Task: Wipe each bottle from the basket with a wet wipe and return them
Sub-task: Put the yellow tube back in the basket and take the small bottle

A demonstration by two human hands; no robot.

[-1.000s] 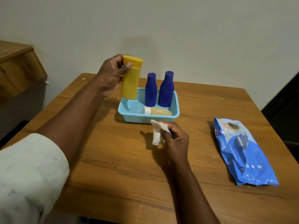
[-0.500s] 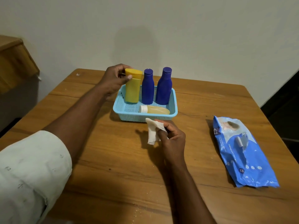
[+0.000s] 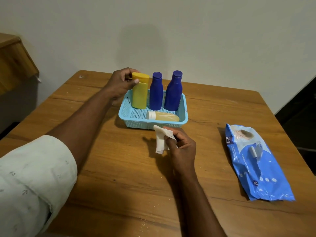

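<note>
Left hand [image 3: 120, 82] grips the yellow bottle [image 3: 139, 91] at its cap, standing it upright in the basket [image 3: 184, 115]; right hand [image 3: 181, 147] pinches the wipe [image 3: 160, 141] over the bench [image 3: 119, 168], probably ready for another bottle.

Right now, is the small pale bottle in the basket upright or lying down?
Lying down: the pale bottle rests on its side on the basket floor, white cap pointing left.
</note>
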